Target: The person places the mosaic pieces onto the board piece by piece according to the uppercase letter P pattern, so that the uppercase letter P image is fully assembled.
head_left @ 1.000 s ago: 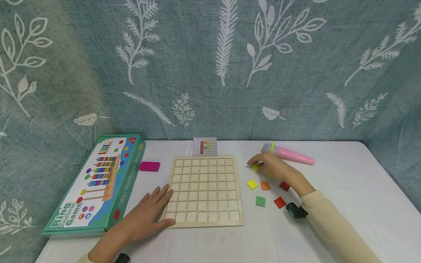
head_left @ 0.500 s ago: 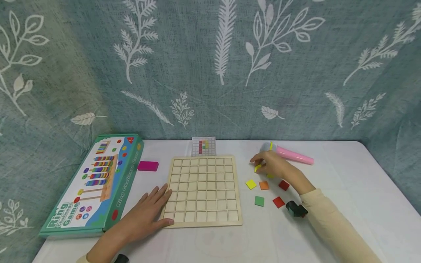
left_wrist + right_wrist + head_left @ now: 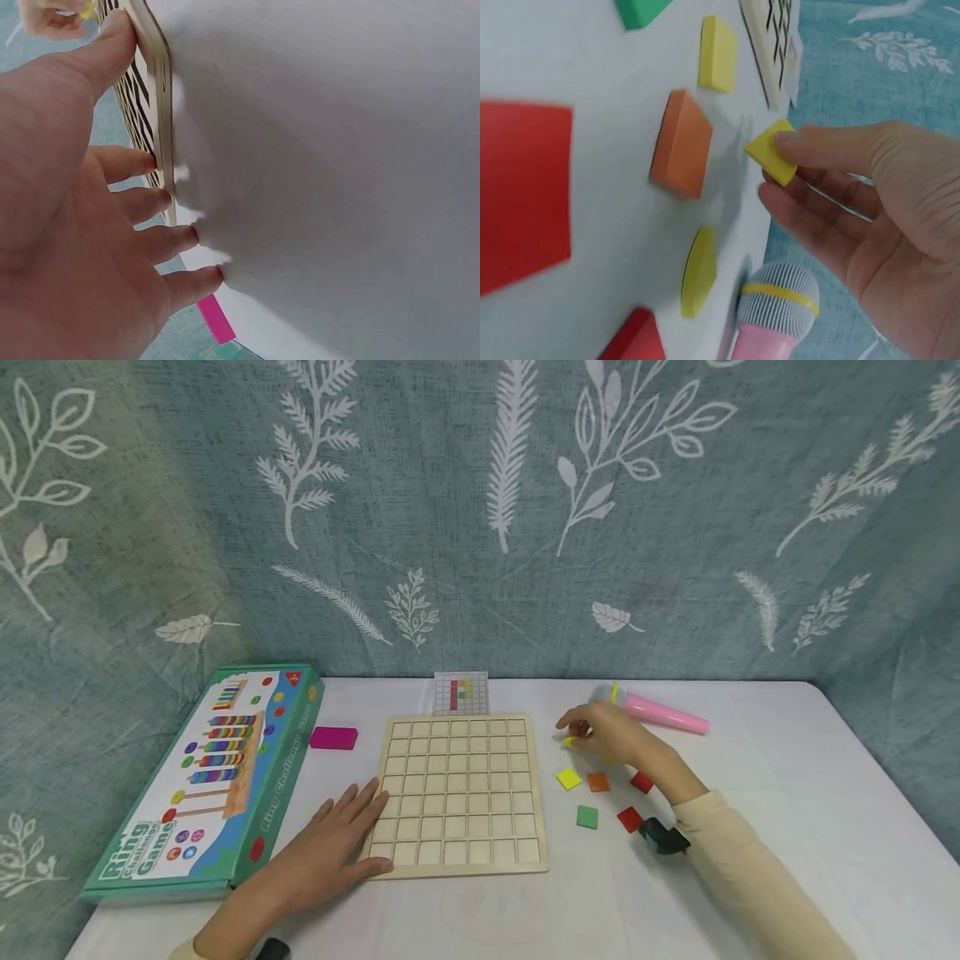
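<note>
My right hand [image 3: 611, 735] pinches a yellow square tile [image 3: 772, 152] between thumb and fingers, raised over the table beyond the loose tiles. Below it lie another yellow tile [image 3: 568, 779], an orange tile [image 3: 597, 782], a green tile [image 3: 587, 817] and two red tiles [image 3: 630, 819]. One more yellow tile [image 3: 699, 272] shows in the right wrist view near the orange one. My left hand [image 3: 330, 835] rests with fingers spread at the left edge of a wooden grid board [image 3: 461, 872], thumb on its near corner. The board's squares hold no tiles.
Behind the board stands a small pattern card [image 3: 461, 693] with coloured squares. A pink toy microphone [image 3: 663, 712] lies at the back right. On the left are a magenta block [image 3: 333, 738] and a large Ring Challenge Game box [image 3: 202, 777]. A patterned curtain [image 3: 450, 527] hangs behind.
My right hand has lifted the yellow tile, turned it in the fingers and shifted slightly left toward the board. My left hand stays on the board's edge. The whole view drifts slightly.
</note>
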A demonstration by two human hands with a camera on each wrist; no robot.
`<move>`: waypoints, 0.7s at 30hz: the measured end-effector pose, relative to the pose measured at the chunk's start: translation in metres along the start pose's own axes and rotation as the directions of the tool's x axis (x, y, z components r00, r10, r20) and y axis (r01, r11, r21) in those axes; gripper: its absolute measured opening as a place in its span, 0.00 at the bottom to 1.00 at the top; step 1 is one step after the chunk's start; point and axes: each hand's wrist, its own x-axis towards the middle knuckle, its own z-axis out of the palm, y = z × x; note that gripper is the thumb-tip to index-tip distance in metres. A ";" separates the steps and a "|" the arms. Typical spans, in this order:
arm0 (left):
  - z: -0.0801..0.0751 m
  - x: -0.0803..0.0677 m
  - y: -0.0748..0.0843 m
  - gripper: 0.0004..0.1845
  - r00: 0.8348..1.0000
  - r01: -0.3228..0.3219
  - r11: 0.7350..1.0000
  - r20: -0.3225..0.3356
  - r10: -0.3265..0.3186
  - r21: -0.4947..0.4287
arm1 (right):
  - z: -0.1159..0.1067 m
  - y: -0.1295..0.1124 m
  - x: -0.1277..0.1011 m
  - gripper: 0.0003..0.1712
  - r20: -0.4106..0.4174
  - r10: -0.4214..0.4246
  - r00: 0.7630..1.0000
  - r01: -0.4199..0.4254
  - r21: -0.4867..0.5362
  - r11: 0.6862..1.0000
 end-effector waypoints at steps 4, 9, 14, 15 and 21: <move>0.000 0.000 0.000 0.47 1.000 0.003 1.000 0.008 -0.003 0.006 | 0.004 -0.006 0.006 0.14 -0.040 -0.032 0.999 0.033 0.022 0.999; 0.000 -0.001 -0.001 0.47 1.000 0.002 1.000 0.003 -0.002 0.002 | 0.011 -0.013 0.015 0.13 -0.086 -0.073 0.994 0.077 0.043 0.996; 0.000 0.000 -0.002 0.47 1.000 -0.003 1.000 -0.008 0.003 0.001 | 0.017 -0.023 0.025 0.13 -0.137 -0.087 0.987 0.097 0.067 0.993; 0.000 0.000 -0.001 0.47 1.000 -0.003 1.000 -0.009 0.003 0.001 | 0.018 -0.025 0.027 0.13 -0.140 -0.092 0.986 0.103 0.075 0.992; 0.000 0.001 0.000 0.47 1.000 0.007 1.000 0.000 -0.007 -0.006 | 0.025 -0.034 0.037 0.12 -0.150 -0.101 0.983 0.119 0.117 0.986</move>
